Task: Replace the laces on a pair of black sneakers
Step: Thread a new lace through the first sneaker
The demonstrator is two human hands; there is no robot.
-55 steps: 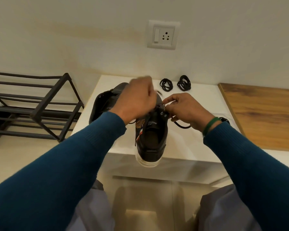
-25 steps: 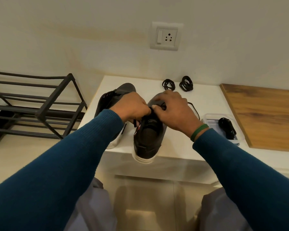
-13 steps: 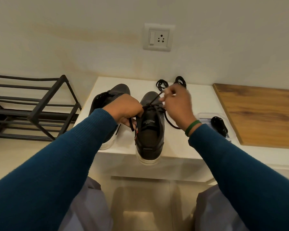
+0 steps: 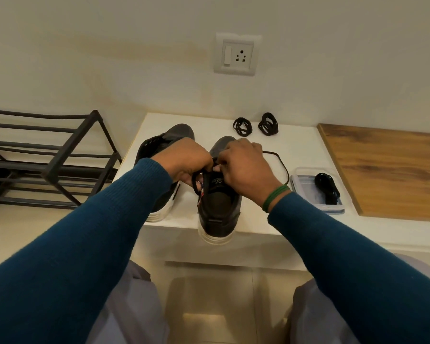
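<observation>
Two black sneakers with white soles stand on a white table. The right sneaker has its heel hanging over the front edge; the left sneaker sits beside it, partly behind my arm. My left hand and my right hand meet over the right sneaker's eyelets, each pinching its black lace, which loops out to the right on the table and hangs in a loop below my left hand. Two coiled black laces lie at the back.
A clear plastic tray at the right holds a bundled black lace. A wooden board lies further right. A black metal shoe rack stands to the left. A wall socket is above the table.
My right hand has come back down from a raised pull toward the coiled laces and now meets my left hand over the eyelets. The lace lies slack on the table.
</observation>
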